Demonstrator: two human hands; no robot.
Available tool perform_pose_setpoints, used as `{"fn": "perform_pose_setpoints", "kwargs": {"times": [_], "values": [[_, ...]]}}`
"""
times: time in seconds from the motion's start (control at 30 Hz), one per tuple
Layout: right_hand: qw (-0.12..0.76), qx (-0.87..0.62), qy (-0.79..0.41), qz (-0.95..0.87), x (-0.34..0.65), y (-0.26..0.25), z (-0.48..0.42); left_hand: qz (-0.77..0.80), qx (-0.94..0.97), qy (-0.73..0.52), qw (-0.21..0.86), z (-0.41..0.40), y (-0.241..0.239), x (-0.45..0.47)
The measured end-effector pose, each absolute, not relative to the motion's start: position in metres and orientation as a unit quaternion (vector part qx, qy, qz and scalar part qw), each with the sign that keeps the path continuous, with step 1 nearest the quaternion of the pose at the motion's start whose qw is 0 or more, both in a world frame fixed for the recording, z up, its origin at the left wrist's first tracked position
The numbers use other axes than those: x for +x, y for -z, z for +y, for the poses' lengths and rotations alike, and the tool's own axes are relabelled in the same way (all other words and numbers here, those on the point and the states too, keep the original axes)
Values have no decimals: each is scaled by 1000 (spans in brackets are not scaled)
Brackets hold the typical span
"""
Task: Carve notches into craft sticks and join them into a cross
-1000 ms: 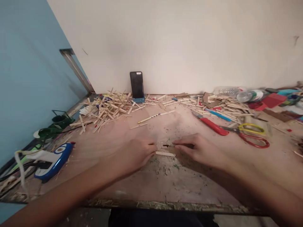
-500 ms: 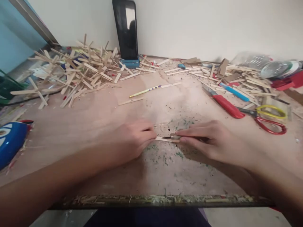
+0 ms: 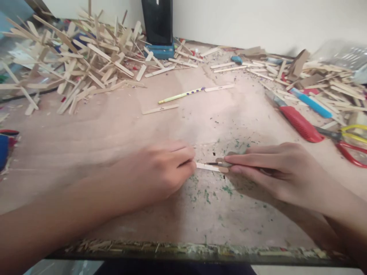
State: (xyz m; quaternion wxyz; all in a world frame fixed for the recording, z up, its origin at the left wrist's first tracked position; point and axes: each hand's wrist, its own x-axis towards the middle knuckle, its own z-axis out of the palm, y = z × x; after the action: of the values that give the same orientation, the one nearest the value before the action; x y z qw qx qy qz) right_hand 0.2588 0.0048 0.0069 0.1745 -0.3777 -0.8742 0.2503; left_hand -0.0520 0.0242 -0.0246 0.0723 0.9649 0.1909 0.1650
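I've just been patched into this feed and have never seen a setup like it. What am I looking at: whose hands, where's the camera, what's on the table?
There is no machine here. These are a person's two bare hands, seen from a camera worn on the head that looks forward and down. The left hand grips one end of a flat wooden stick lying on the table. The right hand holds a small tool with its tip on the stick. Behind them are a heap of sticks, a propped phone, a red-handled knife and scissors.
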Motion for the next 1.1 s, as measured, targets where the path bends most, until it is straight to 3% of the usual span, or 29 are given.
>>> {"fn": "perform_pose_setpoints", "kwargs": {"times": [0.67, 0.83, 1.1], "values": [[155, -360, -238, -888, 261, -11, 11, 170, 977, -125, 23, 27, 18, -52], [140, -349, -229, -898, 259, -13, 12, 169, 976, -128, 52, 28, 16, -53], [109, -302, -97, -942, 255, -25, 5, 178, 971, -151, 42, 25, 19, -50]]}}
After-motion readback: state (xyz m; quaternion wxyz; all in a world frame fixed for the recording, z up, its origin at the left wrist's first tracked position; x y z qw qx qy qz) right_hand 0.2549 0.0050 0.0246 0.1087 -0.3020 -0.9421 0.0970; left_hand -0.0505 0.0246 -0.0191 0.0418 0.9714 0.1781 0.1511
